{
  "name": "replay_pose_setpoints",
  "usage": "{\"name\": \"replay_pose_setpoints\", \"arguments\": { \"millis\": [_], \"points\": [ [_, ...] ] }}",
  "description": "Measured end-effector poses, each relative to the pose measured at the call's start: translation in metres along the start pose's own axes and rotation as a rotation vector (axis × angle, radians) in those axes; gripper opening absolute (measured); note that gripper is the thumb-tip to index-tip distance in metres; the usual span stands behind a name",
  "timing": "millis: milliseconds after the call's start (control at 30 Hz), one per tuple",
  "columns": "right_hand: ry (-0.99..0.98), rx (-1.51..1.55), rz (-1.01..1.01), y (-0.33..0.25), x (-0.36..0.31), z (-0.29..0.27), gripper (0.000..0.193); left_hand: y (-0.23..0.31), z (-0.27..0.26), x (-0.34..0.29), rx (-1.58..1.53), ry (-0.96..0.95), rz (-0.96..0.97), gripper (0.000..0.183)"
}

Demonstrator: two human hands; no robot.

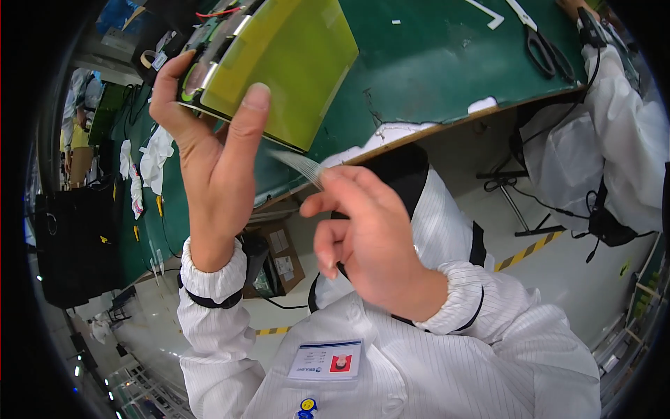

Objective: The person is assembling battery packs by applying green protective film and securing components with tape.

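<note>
My left hand (216,153) grips a battery pack (286,70) by its near left corner, thumb on the yellow-green flat panel and fingers around the side. Cell ends and a red wire show along the pack's left side; it is tilted over the green table. In my right hand (366,230), a strip of clear fibre-lined tape (299,166) is pinched between thumb and fingertips. The strip points up toward the pack's lower corner, and its far end is blurred. Whether it touches the pack I cannot tell.
Black-handled scissors (548,52) lie on the green table (419,63) at the far right. A person in a white sleeve (618,105) sits to the right. White cloth scraps (156,159) lie at left. A cardboard box (285,255) stands below the table edge.
</note>
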State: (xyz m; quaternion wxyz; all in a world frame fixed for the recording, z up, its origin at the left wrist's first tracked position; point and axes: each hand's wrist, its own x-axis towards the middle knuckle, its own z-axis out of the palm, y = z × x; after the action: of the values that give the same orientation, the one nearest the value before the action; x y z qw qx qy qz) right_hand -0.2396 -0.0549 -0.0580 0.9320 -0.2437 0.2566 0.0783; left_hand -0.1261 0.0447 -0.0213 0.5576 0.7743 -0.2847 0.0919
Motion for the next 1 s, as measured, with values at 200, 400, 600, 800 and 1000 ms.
{"name": "replay_pose_setpoints", "arguments": {
  "millis": [200, 400, 600, 800, 1000],
  "points": [
    [-0.123, 0.077, 0.063, 0.021, 0.004, 0.009, 0.037, -0.001, 0.001, 0.001, 0.101, 0.01, 0.018, 0.066],
    [-0.197, 0.214, 0.189, 0.029, 0.007, 0.01, 0.046, 0.0, 0.003, -0.003, 0.098, 0.013, -0.035, 0.067],
    [-0.203, 0.24, 0.2, 0.027, 0.01, 0.012, 0.047, -0.002, 0.003, -0.004, 0.112, 0.026, -0.026, 0.068],
    [-0.172, 0.193, 0.148, 0.026, 0.01, 0.011, 0.046, -0.007, 0.001, -0.002, 0.13, 0.019, -0.001, 0.069],
    [-0.124, 0.13, 0.15, 0.019, 0.012, 0.013, 0.044, -0.008, 0.002, 0.0, 0.14, 0.026, -0.005, 0.069]
  ]
}}
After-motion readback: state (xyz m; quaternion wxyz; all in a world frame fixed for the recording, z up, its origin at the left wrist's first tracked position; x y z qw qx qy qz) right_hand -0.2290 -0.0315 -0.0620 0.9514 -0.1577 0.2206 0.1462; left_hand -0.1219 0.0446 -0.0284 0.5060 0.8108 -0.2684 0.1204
